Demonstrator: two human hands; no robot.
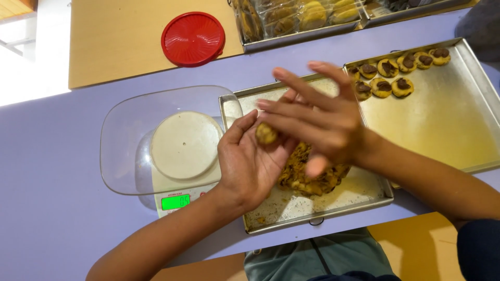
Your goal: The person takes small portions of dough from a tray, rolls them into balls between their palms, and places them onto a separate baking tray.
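A pale lilac desk (57,171) carries a large, mostly bare steel baking sheet (442,125) at the right, with eight small round cookies topped in dark chocolate (390,73) clustered along its upper left corner. Just beside it sits a smaller steel tray (333,200) dusted with crumbs, holding a lump of yellow-brown dough studded with dark chips (307,174). To the left stands a kitchen scale with a clear plastic bowl and lit green display (156,140); a round red ribbed lid (192,38) lies on a tan board above. Over the tray, the left hand (250,156) is held palm up, fingers loosely open, cradling a small ball of the dough (265,133). The right hand (317,117) hovers flat across it, fingers spread and straight, its palm over the ball; motion blur softens the fingertips. The right hand hides part of the dough lump, and a tray of wrapped baked goods (297,18) is cut off at the top edge
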